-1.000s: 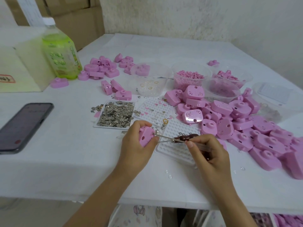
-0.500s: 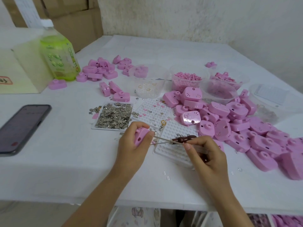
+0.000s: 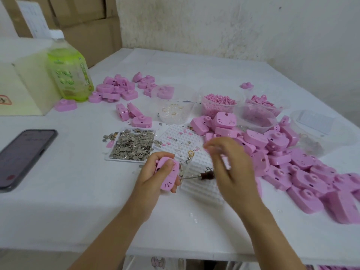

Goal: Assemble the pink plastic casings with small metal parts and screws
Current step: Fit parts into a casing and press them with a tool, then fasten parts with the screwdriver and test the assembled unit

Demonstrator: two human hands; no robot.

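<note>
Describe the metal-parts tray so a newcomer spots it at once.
On the white table, look mid-table, right of the black phone and left of the white studded board. The flat tray there is the only container heaped with small silver-grey metal pieces; the neighbouring tubs hold pink or clear parts.

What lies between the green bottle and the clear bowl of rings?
The head view shows a loose heap of pink casings between the bottle and the bowl.
</note>
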